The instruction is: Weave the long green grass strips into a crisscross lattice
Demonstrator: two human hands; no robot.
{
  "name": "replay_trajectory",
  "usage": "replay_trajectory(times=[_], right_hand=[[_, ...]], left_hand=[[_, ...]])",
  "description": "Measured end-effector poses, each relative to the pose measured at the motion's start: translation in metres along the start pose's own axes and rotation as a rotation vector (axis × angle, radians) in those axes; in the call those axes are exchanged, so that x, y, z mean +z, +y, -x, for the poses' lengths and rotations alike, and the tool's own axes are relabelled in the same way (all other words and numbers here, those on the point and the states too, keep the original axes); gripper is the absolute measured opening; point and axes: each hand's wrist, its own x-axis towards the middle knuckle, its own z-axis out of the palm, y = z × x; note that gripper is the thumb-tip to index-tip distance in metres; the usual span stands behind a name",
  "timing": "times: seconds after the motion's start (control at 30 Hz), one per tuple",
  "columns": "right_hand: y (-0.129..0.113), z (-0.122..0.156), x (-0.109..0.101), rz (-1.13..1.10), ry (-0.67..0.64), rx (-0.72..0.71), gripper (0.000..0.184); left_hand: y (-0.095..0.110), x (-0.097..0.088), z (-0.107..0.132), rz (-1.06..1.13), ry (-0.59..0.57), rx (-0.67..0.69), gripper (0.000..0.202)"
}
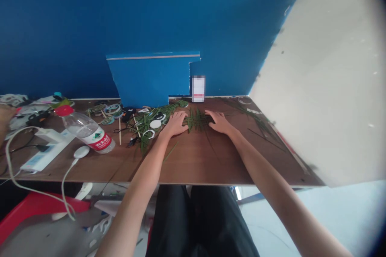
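Green leaf strips (196,120) lie on the brown tabletop (193,160), crossing one another in a small woven patch. My left hand (175,123) rests at the left side of this patch, palm down, fingers stretched out and thumb toward the strips. On the opposite side, my right hand (219,123) lies with its fingers spread, touching the ends of the strips. Neither hand visibly grips anything, though the undersides of the fingers are hidden. A heap of loose green leaves (146,122) spreads left of my left hand, with a white disc (155,124) among them.
A phone (198,89) leans against the blue wall behind the strips, beside a blue board (150,80). Leftward are a tilted plastic bottle (87,130), a power strip (48,150) and a white cable. More leaves (256,118) lie right. Part of another person's arm (5,120) shows far left.
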Motion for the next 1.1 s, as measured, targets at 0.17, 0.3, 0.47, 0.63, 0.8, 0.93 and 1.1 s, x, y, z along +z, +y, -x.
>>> replay_trajectory(times=[0.17,0.3,0.47,0.63,0.8,0.93,1.1], right_hand=[[-0.004,0.002,-0.002,-0.001,0.022,-0.021,0.069],[-0.006,0.004,-0.003,0.024,0.1,-0.015,0.057],[-0.006,0.004,-0.004,0.09,0.08,-0.011,0.037],[-0.007,0.003,-0.004,0.104,0.086,-0.003,0.033],[-0.004,0.002,-0.001,0.127,0.095,-0.019,0.029],[-0.002,0.002,0.0,0.133,0.086,-0.016,0.029],[0.0,0.001,0.001,0.147,0.074,-0.022,0.028]], left_hand=[[0.0,-0.002,0.001,-0.031,0.035,0.032,0.033],[-0.004,0.001,-0.001,-0.024,0.052,0.032,0.036],[-0.006,0.001,-0.002,-0.015,0.052,0.032,0.038],[-0.007,0.002,-0.002,-0.009,0.059,0.036,0.039],[-0.011,0.006,-0.002,0.0,0.07,0.046,0.04],[-0.013,0.008,-0.004,0.009,0.076,0.054,0.038],[-0.013,0.008,-0.004,0.011,0.076,0.044,0.035]])
